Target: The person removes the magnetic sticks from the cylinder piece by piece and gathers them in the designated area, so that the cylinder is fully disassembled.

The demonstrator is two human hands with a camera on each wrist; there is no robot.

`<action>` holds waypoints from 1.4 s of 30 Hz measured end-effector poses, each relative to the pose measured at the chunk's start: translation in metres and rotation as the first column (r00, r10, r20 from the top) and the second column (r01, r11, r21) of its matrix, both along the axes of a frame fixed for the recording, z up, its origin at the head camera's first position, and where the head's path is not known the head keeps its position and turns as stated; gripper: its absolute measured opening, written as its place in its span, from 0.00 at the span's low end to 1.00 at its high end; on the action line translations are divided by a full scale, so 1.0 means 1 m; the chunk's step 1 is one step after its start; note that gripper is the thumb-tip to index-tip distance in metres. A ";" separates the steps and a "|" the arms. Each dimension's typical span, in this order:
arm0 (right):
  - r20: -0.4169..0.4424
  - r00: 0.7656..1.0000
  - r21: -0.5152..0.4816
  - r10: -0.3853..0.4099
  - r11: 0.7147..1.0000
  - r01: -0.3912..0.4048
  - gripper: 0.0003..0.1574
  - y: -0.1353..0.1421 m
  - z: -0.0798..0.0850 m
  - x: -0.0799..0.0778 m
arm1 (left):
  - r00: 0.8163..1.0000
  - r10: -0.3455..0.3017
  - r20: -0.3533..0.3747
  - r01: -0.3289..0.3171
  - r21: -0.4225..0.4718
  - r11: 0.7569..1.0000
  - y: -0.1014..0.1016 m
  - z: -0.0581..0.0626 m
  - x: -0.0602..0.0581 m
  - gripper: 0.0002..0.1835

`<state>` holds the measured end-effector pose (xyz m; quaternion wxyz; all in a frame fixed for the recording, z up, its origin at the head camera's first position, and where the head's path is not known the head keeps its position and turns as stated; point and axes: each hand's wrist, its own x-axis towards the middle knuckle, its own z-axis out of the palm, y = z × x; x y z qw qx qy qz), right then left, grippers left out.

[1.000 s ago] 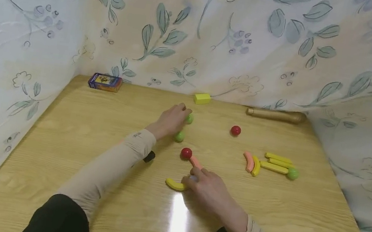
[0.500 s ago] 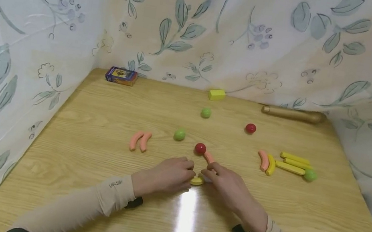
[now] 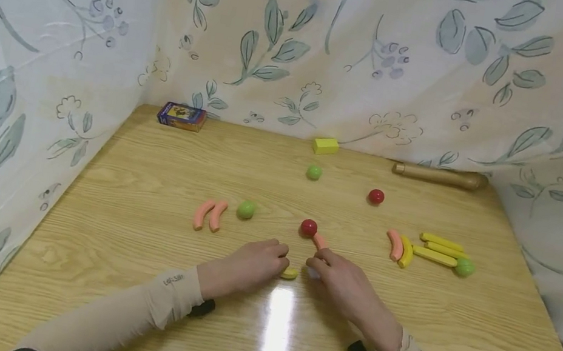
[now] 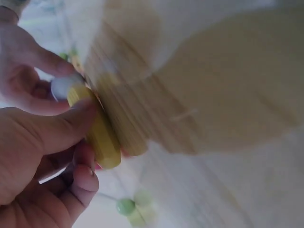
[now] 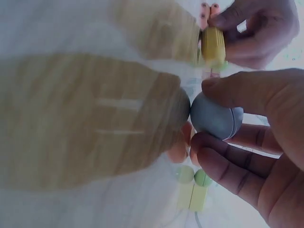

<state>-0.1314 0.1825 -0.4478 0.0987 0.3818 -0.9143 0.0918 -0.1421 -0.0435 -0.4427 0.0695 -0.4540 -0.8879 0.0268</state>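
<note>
My left hand [image 3: 247,265] pinches a curved yellow banana-shaped piece [image 4: 102,133] between thumb and fingers, low over the wooden table [image 3: 212,336]. My right hand [image 3: 348,290] grips a pale grey ball [image 5: 213,116], its thumb on one side and fingertips on the other. A small gap separates the two hands in the head view. Just beyond the right fingers lies a pink curved piece [image 3: 320,241], partly hidden by them. At its far end sits a red ball [image 3: 309,228].
Two pink curved pieces [image 3: 210,216] and a green ball [image 3: 246,210] lie left. Farther back are another green ball [image 3: 314,172], a red ball [image 3: 376,196], a yellow block [image 3: 326,146], a small box [image 3: 181,116] and a wooden stick [image 3: 439,175]. Yellow sticks [image 3: 434,256] lie right.
My left hand has come back from the far green ball to the yellow piece and drawn it slightly left. The nearer green ball has rolled left towards the pink pieces. My right hand stays put.
</note>
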 end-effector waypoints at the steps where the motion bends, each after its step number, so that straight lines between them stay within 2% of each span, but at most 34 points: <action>1: -0.003 1.000 0.006 -0.007 1.000 0.007 0.18 0.001 0.000 0.000 | 1.000 0.002 0.001 -0.002 0.007 1.000 -0.003 0.000 0.000 0.03; 7: -0.023 1.000 0.013 -0.005 1.000 0.005 0.18 0.004 0.000 -0.001 | 0.998 -0.025 -0.060 0.027 0.030 0.999 -0.026 0.001 0.002 0.03; 13: -0.055 0.998 0.014 0.004 1.000 -0.003 0.19 0.003 0.000 -0.001 | 0.997 0.064 -0.051 -0.060 0.072 0.996 -0.053 0.003 0.012 0.11; 17: -0.064 0.998 0.017 -0.009 1.000 0.011 0.20 0.004 0.001 -0.002 | 0.988 0.114 -0.108 -0.106 0.075 0.992 -0.068 0.002 0.016 0.14; 22: -0.066 0.998 0.024 -0.014 1.000 0.016 0.20 0.004 0.001 -0.001 | 0.966 0.158 -0.206 -0.144 0.082 0.986 -0.080 0.001 0.012 0.10; 29: -0.062 0.998 0.012 0.000 1.000 0.001 0.21 0.003 0.000 -0.001 | 0.909 0.210 -0.359 -0.206 0.052 0.977 -0.093 -0.001 -0.004 0.10; 32: -0.052 0.999 0.014 -0.004 1.000 0.005 0.21 0.005 -0.001 0.000 | 0.898 0.222 -0.380 -0.217 0.055 0.975 -0.093 -0.003 -0.009 0.10; 35: -0.044 0.999 0.008 0.002 1.000 -0.002 0.22 0.006 -0.001 0.000 | 0.907 0.237 -0.347 -0.220 0.088 0.972 -0.088 -0.002 -0.010 0.10; 37: -0.043 0.999 -0.004 0.011 1.000 -0.011 0.24 0.007 0.000 -0.001 | 0.921 0.235 -0.309 -0.212 0.108 0.971 -0.082 0.001 -0.008 0.10; 42: -0.049 0.999 -0.070 -0.018 0.997 0.014 0.25 0.007 0.002 -0.001 | 0.966 0.153 -0.207 -0.131 0.115 0.985 -0.053 0.011 0.005 0.06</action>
